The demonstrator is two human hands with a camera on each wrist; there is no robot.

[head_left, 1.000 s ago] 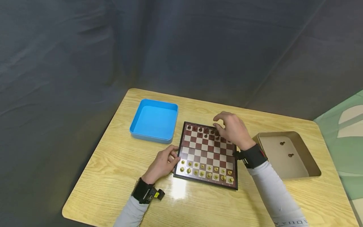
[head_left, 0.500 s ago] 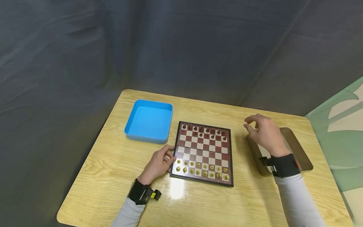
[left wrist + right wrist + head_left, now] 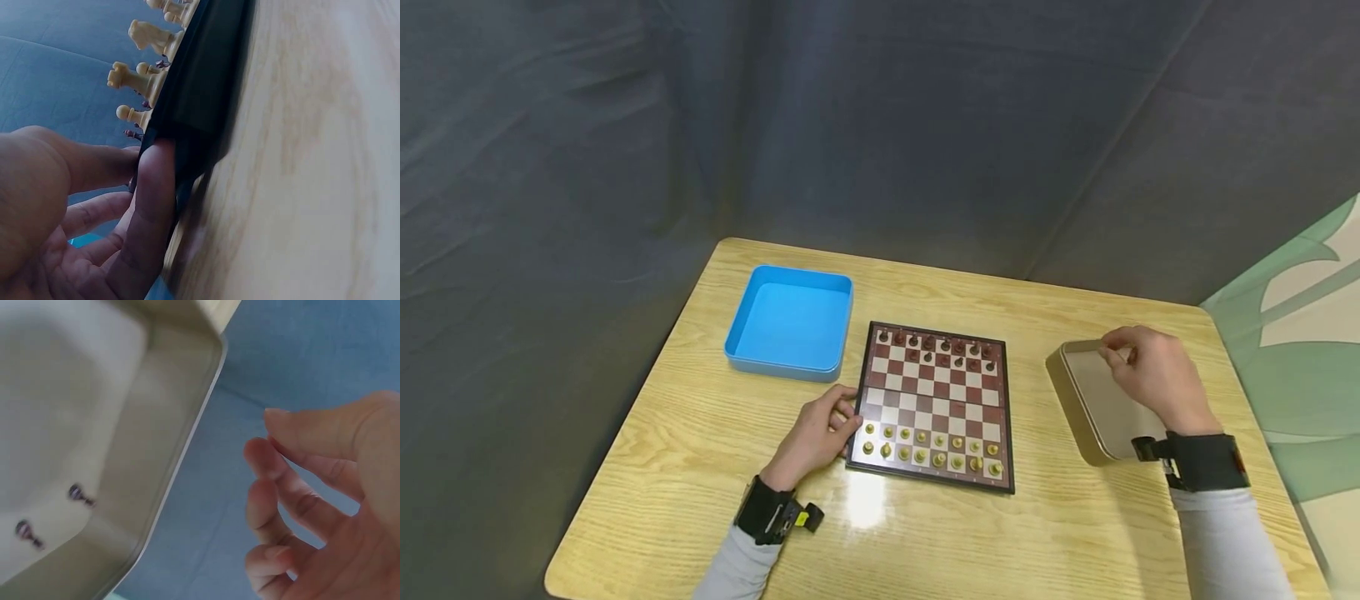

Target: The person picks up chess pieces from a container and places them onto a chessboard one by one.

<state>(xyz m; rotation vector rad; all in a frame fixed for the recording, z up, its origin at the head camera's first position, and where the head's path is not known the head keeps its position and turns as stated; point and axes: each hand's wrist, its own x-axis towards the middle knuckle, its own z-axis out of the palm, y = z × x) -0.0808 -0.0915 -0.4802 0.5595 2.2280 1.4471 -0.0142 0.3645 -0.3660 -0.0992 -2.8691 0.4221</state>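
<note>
A magnetic-style folding chessboard [image 3: 934, 392] lies open on the table, light pieces [image 3: 921, 455] in two rows on the near side and dark pieces [image 3: 929, 342] along the far side. My left hand [image 3: 816, 429] grips its left edge; in the left wrist view a finger [image 3: 156, 194] presses against the black rim close to a light pawn [image 3: 132, 114]. Over the beige box [image 3: 1078, 400] at the right, my right hand [image 3: 1157, 379] hovers with loosely curled fingers and nothing between them. Two dark pawns [image 3: 78, 492] lie on the box floor in the right wrist view; the hand hides them in the head view.
A shallow blue box [image 3: 790, 321] stands left behind the board. The wooden table [image 3: 700, 483] has a dark cloth [image 3: 880, 150] hanging along its far side and a green patterned surface [image 3: 1300, 367] beyond its right edge.
My right hand has moved from the dark pieces at the board's far side, rightward to above the beige box. The left hand keeps its place at the board's edge, and the head view has shifted slightly.
</note>
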